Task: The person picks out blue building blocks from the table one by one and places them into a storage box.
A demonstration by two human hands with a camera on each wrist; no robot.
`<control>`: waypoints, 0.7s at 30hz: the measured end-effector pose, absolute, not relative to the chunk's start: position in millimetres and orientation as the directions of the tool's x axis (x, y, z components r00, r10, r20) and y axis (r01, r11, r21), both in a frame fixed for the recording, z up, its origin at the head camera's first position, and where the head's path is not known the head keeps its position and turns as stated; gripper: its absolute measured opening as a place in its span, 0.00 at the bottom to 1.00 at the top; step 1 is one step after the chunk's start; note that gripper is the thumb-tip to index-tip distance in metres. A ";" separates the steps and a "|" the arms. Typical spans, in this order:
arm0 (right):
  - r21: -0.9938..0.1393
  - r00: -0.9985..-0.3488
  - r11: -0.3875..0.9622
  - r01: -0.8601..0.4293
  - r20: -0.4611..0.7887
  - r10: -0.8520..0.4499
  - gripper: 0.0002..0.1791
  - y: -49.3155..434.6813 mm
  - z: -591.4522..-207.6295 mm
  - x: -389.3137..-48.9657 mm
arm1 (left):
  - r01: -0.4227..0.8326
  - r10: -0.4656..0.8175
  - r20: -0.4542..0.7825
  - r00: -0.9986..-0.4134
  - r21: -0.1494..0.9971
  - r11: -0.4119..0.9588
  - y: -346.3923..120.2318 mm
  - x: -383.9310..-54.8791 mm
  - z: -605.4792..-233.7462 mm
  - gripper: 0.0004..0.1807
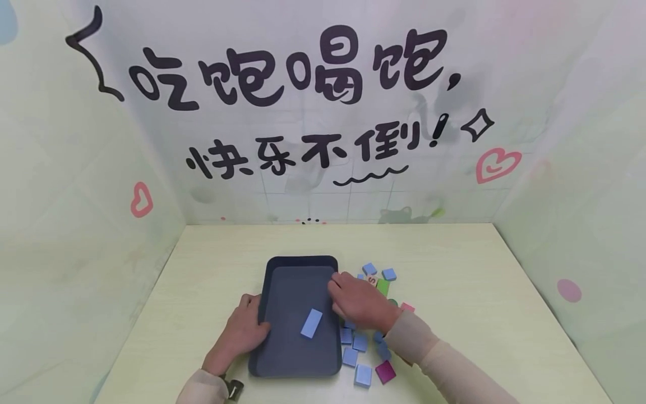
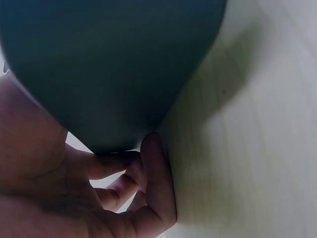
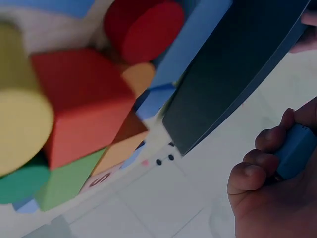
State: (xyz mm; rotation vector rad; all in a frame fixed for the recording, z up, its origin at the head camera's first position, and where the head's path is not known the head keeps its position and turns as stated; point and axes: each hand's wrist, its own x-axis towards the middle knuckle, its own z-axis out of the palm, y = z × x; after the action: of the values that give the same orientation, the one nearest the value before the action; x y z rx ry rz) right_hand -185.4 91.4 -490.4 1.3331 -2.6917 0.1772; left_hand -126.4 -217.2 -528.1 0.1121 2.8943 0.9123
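A dark grey tray (image 1: 295,292) lies on the table, with one blue rectangular block (image 1: 311,324) on its floor. My left hand (image 1: 244,331) grips the tray's left side, thumb over the rim and fingers at the outer wall. In the left wrist view the fingers (image 2: 157,178) curl low against the tabletop beside the tray wall. My right hand (image 1: 360,300) is over the tray's right rim. Its fingers curl round a small blue block (image 3: 296,151), seen in the right wrist view. Part of the block pile is hidden beneath this hand.
Right of the tray lies a loose pile of blocks: a magenta block (image 1: 386,372), a green block (image 1: 383,287), several blue ones, a red block (image 3: 84,104), a yellow cylinder (image 3: 22,109) and a red cylinder (image 3: 143,29). A printed curtain (image 1: 323,202) stands behind the table.
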 end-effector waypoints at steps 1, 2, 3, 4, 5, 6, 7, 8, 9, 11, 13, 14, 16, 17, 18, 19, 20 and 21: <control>-0.047 -0.594 0.595 -0.803 0.157 -0.789 0.04 88.6 -489.4 -183.2 | 0.038 0.101 -0.078 -0.992 0.575 0.817 -217.0 -126.5 -528.2 0.37; -0.039 -0.585 0.586 -0.809 0.143 -0.798 0.04 85.8 -489.4 -181.4 | 0.038 0.101 -0.079 -0.992 0.574 0.818 -216.8 -126.5 -528.3 0.37; -0.031 -0.577 0.578 -0.815 0.129 -0.806 0.04 83.1 -489.7 -179.6 | 0.037 0.100 -0.080 -0.992 0.573 0.818 -216.6 -126.6 -528.3 0.37; -0.029 -0.570 0.571 -0.821 0.114 -0.814 0.04 80.7 -490.2 -177.7 | 0.036 0.100 -0.081 -0.992 0.573 0.818 -216.4 -126.6 -528.2 0.37; -0.023 -0.562 0.563 -0.826 0.099 -0.821 0.04 78.3 -491.1 -176.0 | 0.035 0.099 -0.082 -0.992 0.573 0.819 -216.1 -126.6 -528.1 0.37; -0.013 -0.553 0.554 -0.832 0.082 -0.829 0.04 76.0 -492.6 -174.5 | 0.033 0.099 -0.084 -0.992 0.573 0.819 -215.8 -126.7 -528.0 0.37; -0.007 -0.544 0.545 -0.839 0.065 -0.837 0.04 73.8 -494.3 -173.0 | 0.031 0.098 -0.087 -0.991 0.572 0.819 -215.8 -126.7 -528.1 0.37; 0.007 -0.534 0.535 -0.845 0.049 -0.844 0.05 71.6 -496.8 -171.5 | 0.031 0.098 -0.088 -0.991 0.572 0.820 -215.7 -126.7 -528.1 0.37; 0.011 -0.525 0.525 -0.851 0.031 -0.851 0.06 69.7 -499.1 -169.9 | 0.030 0.098 -0.088 -0.991 0.572 0.820 -215.6 -126.6 -528.0 0.37; 0.027 -0.499 0.499 -0.866 -0.001 -0.867 0.06 65.8 -503.4 -166.6 | 0.029 0.097 -0.089 -0.991 0.570 0.821 -215.4 -126.5 -527.9 0.36; 0.043 -0.473 0.472 -0.881 -0.031 -0.881 0.07 62.2 -507.2 -163.2 | 0.030 0.098 -0.089 -0.991 0.567 0.823 -215.3 -126.4 -527.7 0.36; 0.050 -0.465 0.462 -0.885 -0.044 -0.884 0.07 60.6 -508.7 -161.5 | 0.031 0.098 -0.088 -0.991 0.567 0.823 -215.2 -126.3 -527.4 0.36; 0.060 -0.457 0.454 -0.889 -0.068 -0.887 0.07 57.8 -510.6 -157.7 | 0.032 0.097 -0.086 -0.992 0.567 0.823 -214.9 -126.2 -526.9 0.36; 0.066 -0.456 0.452 -0.889 -0.079 -0.886 0.07 56.5 -511.3 -155.9 | 0.031 0.097 -0.086 -0.992 0.568 0.822 -214.8 -126.2 -526.6 0.36; 0.063 -0.458 0.453 -0.889 -0.090 -0.885 0.08 55.5 -511.5 -154.0 | 0.031 0.096 -0.086 -0.992 0.569 0.822 -214.7 -126.2 -526.3 0.36; 0.057 -0.459 0.456 -0.888 -0.101 -0.882 0.08 54.6 -511.6 -151.9 | 0.030 0.096 -0.085 -0.992 0.570 0.821 -214.6 -126.2 -526.1 0.36; 0.053 -0.459 0.456 -0.888 -0.113 -0.881 0.09 54.1 -511.5 -150.2 | 0.030 0.096 -0.086 -0.992 0.572 0.820 -214.5 -126.2 -525.9 0.37; 0.051 -0.456 0.453 -0.890 -0.122 -0.882 0.09 53.7 -511.6 -148.4 | 0.029 0.096 -0.086 -0.992 0.571 0.820 -214.5 -126.3 -526.0 0.37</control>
State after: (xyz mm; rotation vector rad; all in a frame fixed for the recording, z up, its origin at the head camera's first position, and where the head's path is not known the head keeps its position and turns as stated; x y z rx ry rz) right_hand -148.4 53.7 -511.6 1.6763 -2.7434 -0.1729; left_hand -126.3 -214.5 -526.0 0.0997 2.8908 0.9042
